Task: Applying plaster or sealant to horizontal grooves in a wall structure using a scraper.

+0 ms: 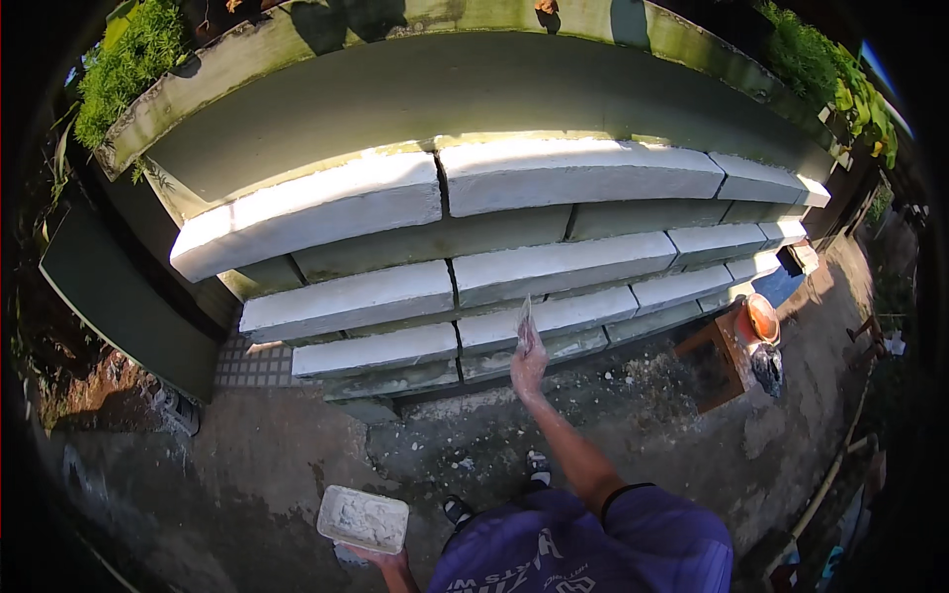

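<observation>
My left hand (378,556) holds up a rectangular plastic tub (329,516) from below, at the lower left of the head view. White paste (368,516) fills part of the tub, its surface uneven. My right hand (529,368), smeared with white, reaches forward and is closed on a thin, pale, flat scraper (526,310). The scraper's tip is by the front edge of a white-coated step-like ledge (563,314); I cannot tell whether it touches. Longer white ledges (563,267) rise in tiers behind, split by dark vertical gaps.
An orange bowl-shaped thing (761,318) sits by a brown wooden stool (714,358) at right, beside a dark plastic bag (767,368). White flecks dot the concrete floor (435,435). A mossy wall top (435,22) with plants curves along the back. A dark panel (119,287) stands left.
</observation>
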Motion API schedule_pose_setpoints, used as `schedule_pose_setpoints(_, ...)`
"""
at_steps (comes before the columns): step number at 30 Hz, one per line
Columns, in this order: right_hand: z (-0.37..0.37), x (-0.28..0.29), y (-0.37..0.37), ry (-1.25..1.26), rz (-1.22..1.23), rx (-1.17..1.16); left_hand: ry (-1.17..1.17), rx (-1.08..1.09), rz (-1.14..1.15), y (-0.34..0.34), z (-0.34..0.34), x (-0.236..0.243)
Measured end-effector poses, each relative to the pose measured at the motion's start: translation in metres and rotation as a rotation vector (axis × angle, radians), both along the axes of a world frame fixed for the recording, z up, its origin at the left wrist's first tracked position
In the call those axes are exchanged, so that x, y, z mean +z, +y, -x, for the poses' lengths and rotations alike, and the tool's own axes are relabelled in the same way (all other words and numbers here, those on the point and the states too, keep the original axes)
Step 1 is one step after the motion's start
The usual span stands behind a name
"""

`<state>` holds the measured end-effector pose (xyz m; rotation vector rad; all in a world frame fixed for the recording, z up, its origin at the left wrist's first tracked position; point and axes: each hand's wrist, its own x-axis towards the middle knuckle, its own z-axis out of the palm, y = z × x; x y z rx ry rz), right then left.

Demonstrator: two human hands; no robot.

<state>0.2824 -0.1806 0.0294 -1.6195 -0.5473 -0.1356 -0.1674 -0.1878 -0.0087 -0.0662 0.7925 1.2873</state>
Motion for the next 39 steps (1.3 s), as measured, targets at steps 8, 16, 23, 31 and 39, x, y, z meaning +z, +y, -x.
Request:
schedule_pose_setpoints(8, -0.111, 0.013, 0.014, -0.090, 0.155, -0.488, -0.059, -0.083, -0.057, -0.024, 0.018, -0.022)
schedule_pose_setpoints(16, 0.083, -0.003, 0.039, 0.031, 0.211, 0.455, -0.092, -0.289, -0.111, -0.006, -0.020, 0.002)
schedule_pose_setpoints(23, 0.113, 0.050, -0.064, 0.384, 0.308, 0.318, -0.137, -0.507, -0.129, 0.006, -0.075, 0.033)
schedule_pose_setpoints(31, 0.125, 0.104, -0.164, 0.307, 0.335, 0.357, -0.207, -1.144, -0.246, -0.039, -0.169, 0.026)
schedule_pose_setpoints(39, 0.086, 0.109, -0.279, 0.210, 0.488, 0.167, -0.207, -1.437, -0.173, -0.124, -0.253, 0.018)
